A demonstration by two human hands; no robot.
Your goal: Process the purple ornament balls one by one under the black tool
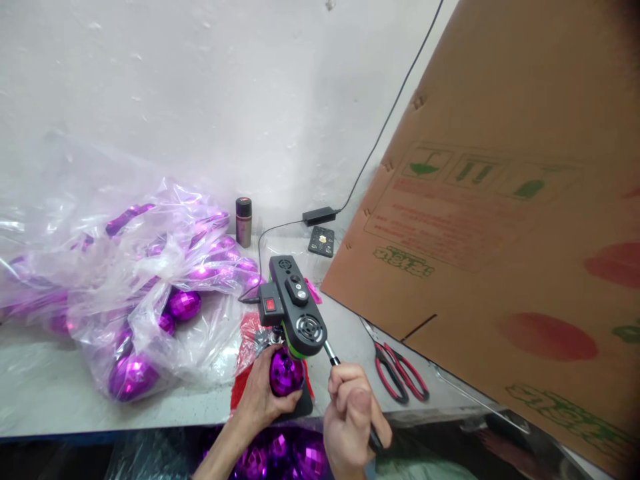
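My left hand [260, 393] wraps round a shiny purple faceted ball ornament [286, 372] and holds it under the head of a small black and green press machine [295, 307]. A red switch shows on the machine's side. My right hand [353, 413] is closed round the black grip of the machine's lever handle [331, 355], which slants down to the right from the head. Both hands sit at the near edge of the white worktable [45, 380].
A clear plastic bag [135, 280] full of purple ornaments lies to the left. More purple ornaments [280, 457] sit below the table edge. Red-handled scissors [400, 373], a small flask [243, 222], a power adapter [319, 215] with cable, and a big cardboard box [500, 220] fill the right.
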